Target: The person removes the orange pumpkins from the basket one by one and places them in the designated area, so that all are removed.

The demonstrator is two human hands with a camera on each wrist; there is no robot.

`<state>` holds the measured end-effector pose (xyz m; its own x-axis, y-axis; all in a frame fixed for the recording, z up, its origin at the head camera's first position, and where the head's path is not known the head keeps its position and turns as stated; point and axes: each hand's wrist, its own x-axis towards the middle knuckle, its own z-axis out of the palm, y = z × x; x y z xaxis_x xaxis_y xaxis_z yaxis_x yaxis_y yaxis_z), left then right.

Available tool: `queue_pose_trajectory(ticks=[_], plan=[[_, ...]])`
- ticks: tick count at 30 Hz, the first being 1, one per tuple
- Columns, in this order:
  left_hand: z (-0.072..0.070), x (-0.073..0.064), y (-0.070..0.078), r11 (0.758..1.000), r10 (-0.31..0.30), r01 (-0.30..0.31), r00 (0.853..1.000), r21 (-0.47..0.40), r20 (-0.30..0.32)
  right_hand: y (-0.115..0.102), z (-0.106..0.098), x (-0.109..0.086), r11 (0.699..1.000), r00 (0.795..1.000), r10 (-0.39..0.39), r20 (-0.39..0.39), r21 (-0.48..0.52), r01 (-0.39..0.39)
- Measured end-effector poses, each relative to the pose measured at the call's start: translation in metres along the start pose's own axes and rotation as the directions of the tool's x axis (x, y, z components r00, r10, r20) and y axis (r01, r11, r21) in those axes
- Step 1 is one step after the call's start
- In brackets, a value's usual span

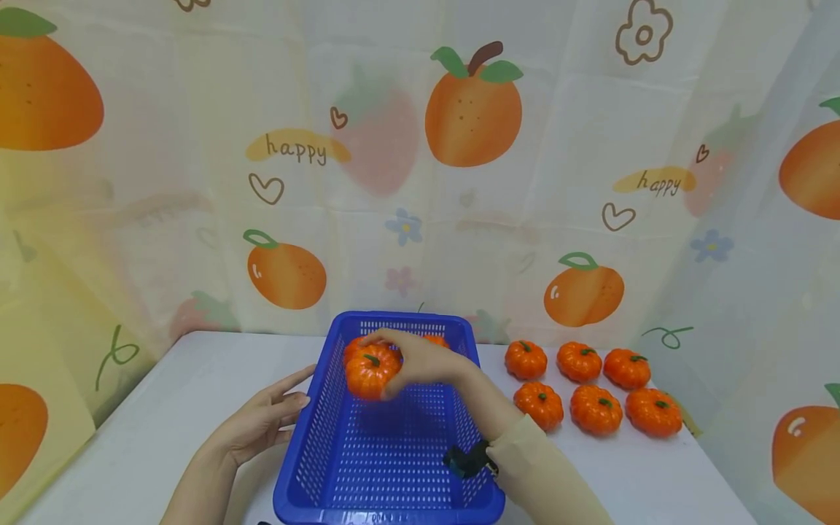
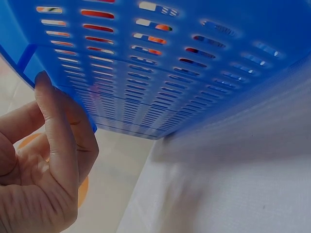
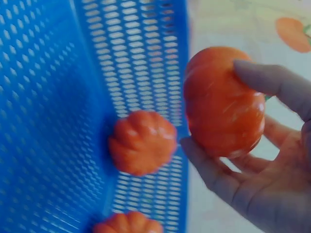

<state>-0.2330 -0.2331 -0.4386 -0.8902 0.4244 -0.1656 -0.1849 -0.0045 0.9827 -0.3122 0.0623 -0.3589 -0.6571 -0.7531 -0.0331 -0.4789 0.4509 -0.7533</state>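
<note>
My right hand (image 1: 420, 359) grips a small orange pumpkin (image 1: 372, 372) between thumb and fingers, over the far left part of a blue plastic basket (image 1: 394, 516). Seen from the right wrist, the held pumpkin (image 3: 224, 102) has its ribbed side toward the camera. Inside the basket lie other pumpkins; one (image 3: 143, 142) shows whole and another (image 3: 129, 224) is cut off by the frame. At the basket's left side is my left hand (image 1: 259, 419), its fingers loosely extended. In the left wrist view, its fingertips touch the basket's rim (image 2: 24, 77).
To the right of the basket, several small pumpkins (image 1: 595, 410) stand in two rows on the white table (image 1: 656, 474). A curtain (image 1: 472, 219) printed with fruit hangs behind the table. A dark band (image 1: 469, 461) is worn on the right wrist.
</note>
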Motion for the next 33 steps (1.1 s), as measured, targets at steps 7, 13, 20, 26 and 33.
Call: queue_pose_trajectory(ticks=[7, 13, 20, 26, 33], plan=[[0.000, 0.000, -0.001, 1.000, 0.010, -0.010, 1.000, -0.002, 0.019, -0.016, -0.021, -0.019, 0.997, 0.991, -0.051, -0.120, 0.054, 0.057], [0.000, 0.001, -0.001, 1.000, 0.010, -0.010, 1.000, 0.002, 0.010, -0.026, -0.040, -0.048, 0.981, 0.972, -0.064, -0.227, 0.164, 0.103], [-0.001, 0.000, 0.000, 1.000, 0.001, -0.001, 1.000, -0.003, 0.002, -0.028, -0.050, -0.084, 0.965, 0.937, -0.095, -0.336, 0.199, 0.169], [-0.002, 0.000, 0.000, 1.000, -0.004, 0.004, 1.000, -0.005, -0.001, -0.027, -0.049, -0.114, 0.970, 0.901, -0.125, -0.415, 0.141, 0.199], [0.001, 0.001, 0.000, 1.000, -0.010, 0.010, 1.000, 0.009, -0.012, -0.017, -0.046, -0.149, 0.988, 0.884, -0.071, -0.461, 0.087, 0.125]])
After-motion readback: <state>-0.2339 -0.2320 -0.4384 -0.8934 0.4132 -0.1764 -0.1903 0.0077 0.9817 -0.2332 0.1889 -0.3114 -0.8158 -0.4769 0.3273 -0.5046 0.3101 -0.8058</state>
